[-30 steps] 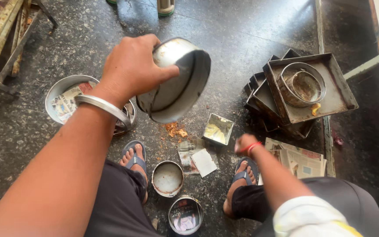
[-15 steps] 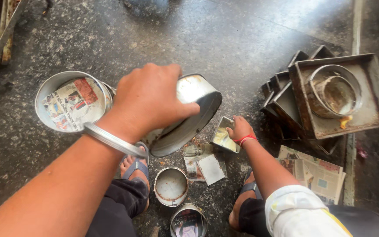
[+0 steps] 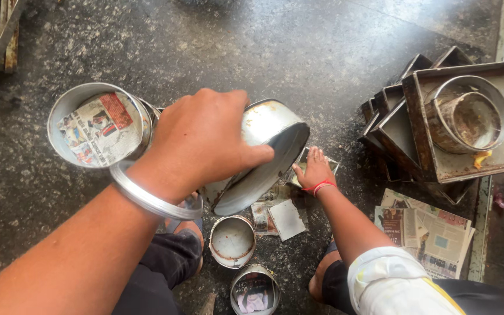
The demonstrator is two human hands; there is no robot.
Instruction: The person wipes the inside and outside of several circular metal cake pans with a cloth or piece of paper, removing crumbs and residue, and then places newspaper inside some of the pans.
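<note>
Round metal tin (image 3: pixel 269 154): we find it tilted above the floor, gripped over its top by our left hand (image 3: pixel 202 140), fingers wrapped on the wall. Just right of that grip, our right hand (image 3: pixel 313 172) presses flat on a small square tin (image 3: pixel 307 169). Below the grip stand two small round tins (image 3: pixel 233 240). Left of it sits a paper-lined tin (image 3: pixel 97 125).

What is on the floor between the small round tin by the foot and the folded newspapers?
In the head view, a pale square paper piece lies there, and the right forearm crosses above.
</note>
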